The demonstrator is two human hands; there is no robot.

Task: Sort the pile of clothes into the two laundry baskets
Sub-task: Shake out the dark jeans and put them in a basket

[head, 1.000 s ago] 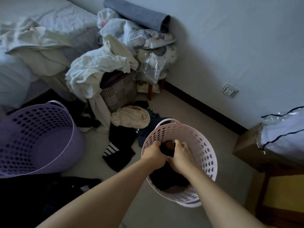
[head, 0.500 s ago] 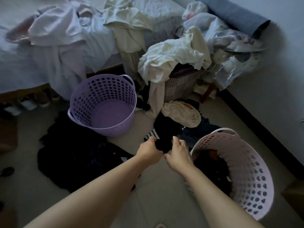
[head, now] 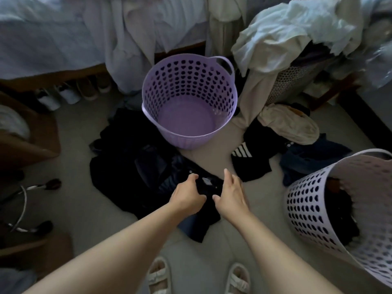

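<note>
The left hand (head: pixel 186 195) reaches down over the pile of dark clothes (head: pixel 135 172) on the floor, fingers bent and spread, holding nothing; whether the fingertips touch the cloth cannot be told. Just beside it the right hand (head: pixel 230 195) is spread over the same heap, fingers loosely extended and nothing in its hold. A small white label (head: pixel 206 181) shows on the dark cloth between the two hands. Beyond the pile stands the purple laundry basket (head: pixel 148 90), upright, its bottom bare. To the right of that lie a black garment with white stripes (head: pixel 247 160), a dark blue garment (head: pixel 314 155) and a cream garment (head: pixel 290 126). At the right edge the pale pink laundry basket (head: pixel 307 206) tilts toward the hands, with dark clothes inside. Light garments (head: pixel 297 28) heap over a woven hamper (head: pixel 294 81) behind, and a bed (head: pixel 46 39) runs along the top left
</note>
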